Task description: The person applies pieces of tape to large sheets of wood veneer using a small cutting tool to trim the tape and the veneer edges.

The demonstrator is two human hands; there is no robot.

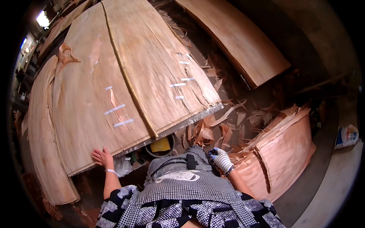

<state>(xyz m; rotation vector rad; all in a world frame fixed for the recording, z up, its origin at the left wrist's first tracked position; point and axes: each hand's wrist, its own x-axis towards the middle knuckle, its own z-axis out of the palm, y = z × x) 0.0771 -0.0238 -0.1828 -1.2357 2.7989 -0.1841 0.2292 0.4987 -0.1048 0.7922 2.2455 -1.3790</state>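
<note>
1. A broad veneer sheet [83, 114] is seen laid flat on a raised support [190, 120], directly in front of the person; the support's grey, worn edge is exposed along the near right side.
2. The surface is pale tan with pinkish areas, and fine wavy grain is shown along its length.
3. Splits are noted near the right end and left of centre; several are crossed by short white tape strips [124, 123].
4. A curled, torn flap [67, 55] is raised toward the far left.
5. A long, thin yellowish stick [129, 86] is laid lengthwise on the veneer, its near end reaching the front edge.
6. The bare left hand [101, 156] is held with fingers extended and spread at the near left edge of the sheet.
7. The right hand [221, 159] is covered by a striped glove, its fingers bent, beside the checked apron [182, 186]; whether anything is gripped cannot be told.
8. A round bucket [173, 146] is partly covered by the support's edge; a yellow object [160, 144] is contained in it.
9. A white bag with coloured print [346, 136] is placed at the far right; its contents are hidden.
10. A stack of pinkish veneer [289, 148] is located to the right, with loose scraps [203, 133] scattered nearby.
</note>
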